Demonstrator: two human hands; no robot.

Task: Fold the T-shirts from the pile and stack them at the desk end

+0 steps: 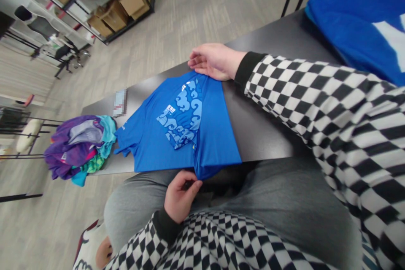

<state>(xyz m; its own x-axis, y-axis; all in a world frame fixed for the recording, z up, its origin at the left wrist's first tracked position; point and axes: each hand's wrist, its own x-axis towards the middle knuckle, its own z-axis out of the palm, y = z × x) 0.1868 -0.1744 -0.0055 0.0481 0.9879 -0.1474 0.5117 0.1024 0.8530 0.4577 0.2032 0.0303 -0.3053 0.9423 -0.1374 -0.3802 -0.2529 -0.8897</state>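
Observation:
A blue T-shirt (164, 143) lies spread on the dark table, one side folded inward so a light-blue cloud pattern shows. At its near edge my left hand (181, 196) pinches the cloth between thumb and fingers, just past the table's edge. My right hand (213, 61) rests at the shirt's far edge, fingers loosely curved and stretched out, the heel of the hand touching the fabric. The cloth between my hands runs in a bunched fold.
A crumpled heap of purple and turquoise clothes (79, 143) sits at the table's left end, near a small blurred packet (120, 103). More blue cloth with white shapes (357, 12) lies at the right. Beyond the dark table (262, 135) stands a shelf with cardboard boxes (115, 14).

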